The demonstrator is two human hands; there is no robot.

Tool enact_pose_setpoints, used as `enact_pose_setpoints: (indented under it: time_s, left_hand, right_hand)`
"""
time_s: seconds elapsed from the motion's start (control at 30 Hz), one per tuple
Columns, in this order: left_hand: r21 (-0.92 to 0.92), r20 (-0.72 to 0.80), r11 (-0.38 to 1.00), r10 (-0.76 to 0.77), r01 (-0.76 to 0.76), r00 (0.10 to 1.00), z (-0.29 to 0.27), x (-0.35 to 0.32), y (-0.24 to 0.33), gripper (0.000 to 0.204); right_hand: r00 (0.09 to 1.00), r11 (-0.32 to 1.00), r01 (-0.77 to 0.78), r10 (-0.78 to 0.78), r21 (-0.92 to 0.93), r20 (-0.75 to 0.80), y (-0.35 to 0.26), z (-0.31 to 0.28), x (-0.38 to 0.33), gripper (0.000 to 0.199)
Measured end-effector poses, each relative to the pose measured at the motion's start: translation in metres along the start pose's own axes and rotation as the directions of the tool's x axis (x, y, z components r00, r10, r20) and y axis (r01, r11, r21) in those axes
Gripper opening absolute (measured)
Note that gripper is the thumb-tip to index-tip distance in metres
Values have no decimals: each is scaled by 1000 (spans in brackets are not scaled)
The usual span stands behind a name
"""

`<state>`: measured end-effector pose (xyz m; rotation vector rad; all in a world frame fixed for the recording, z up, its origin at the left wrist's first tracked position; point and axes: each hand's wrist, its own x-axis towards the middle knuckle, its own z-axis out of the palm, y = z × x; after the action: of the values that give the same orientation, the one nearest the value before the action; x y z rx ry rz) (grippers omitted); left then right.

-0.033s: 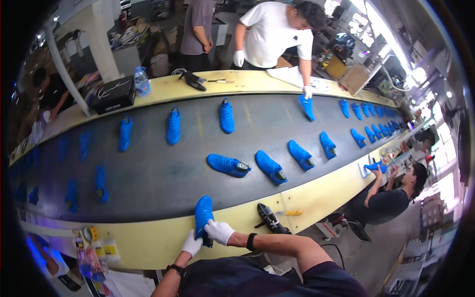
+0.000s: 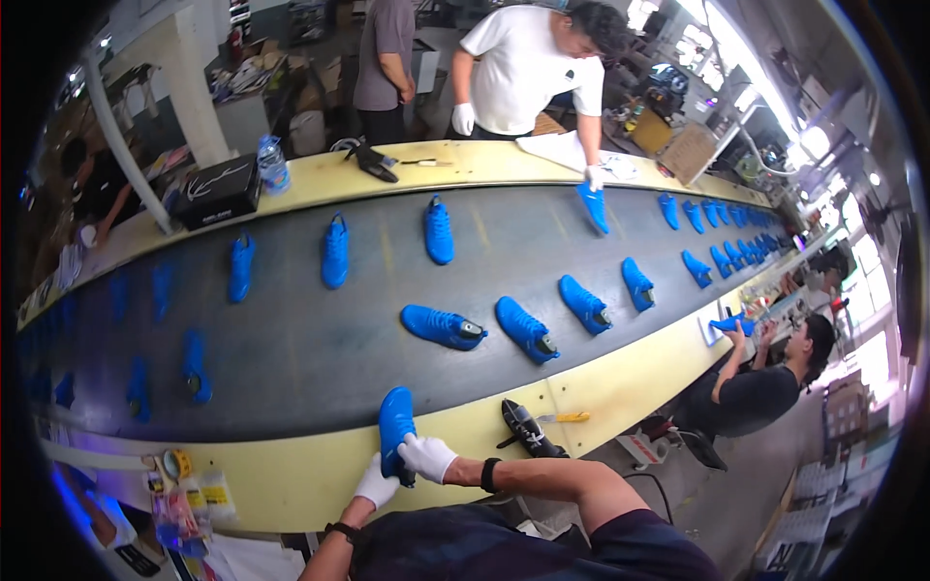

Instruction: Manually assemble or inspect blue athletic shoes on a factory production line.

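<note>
A blue sneaker point(image 2: 396, 418) is held over the near yellow ledge, its toe pointing away from me toward the belt. My left hand point(image 2: 377, 482), in a white glove, is closed on its heel end from the left. At the shoe's opening, the gloved fingers of my right hand point(image 2: 427, 458) are closed on the upper; the fingertips are partly hidden. Just right of my hands a black shoe-shaped thing point(image 2: 531, 426) lies on the ledge beside a yellow-handled tool point(image 2: 565, 417).
A dark conveyor belt point(image 2: 300, 358) carries rows of blue sneakers point(image 2: 524, 329). Across it, a person point(image 2: 528, 73) in white gloves touches another sneaker point(image 2: 592, 208). A seated person point(image 2: 760, 392) at right holds one too. Yellow tape point(image 2: 177, 463) lies at the ledge's left.
</note>
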<state>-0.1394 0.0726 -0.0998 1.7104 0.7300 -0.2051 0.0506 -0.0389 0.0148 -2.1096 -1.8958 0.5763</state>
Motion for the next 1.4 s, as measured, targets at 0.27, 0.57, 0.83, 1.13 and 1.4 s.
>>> enact_pose_setpoints:
  time_s: [0.27,0.57,0.83,1.13,1.4]
  left_hand:
    - [577,-109,740,-350,346,930,6,-36,165,137]
    - [561,-138,736,-369,380,919,17,-19,143,157]
    - [598,7,797,106,-89,994,7,22,55,84]
    - [526,-91,847,150,-80,985,10,-2,-19,79]
    - [441,-172,895,155,-64,973,38,-22,-45,75]
  right_hand:
    - [996,993,90,-91,-77,-8,23,6,-10,14]
    - [994,998,5,2,59,-111,4,13,-4,15]
    - [999,967,27,-14,-253,52,-17,40,36,29]
    - [947,954,-32,125,-299,297,-21,16,44,24]
    - [995,988,-77,67,135,77,9,7,5,18]
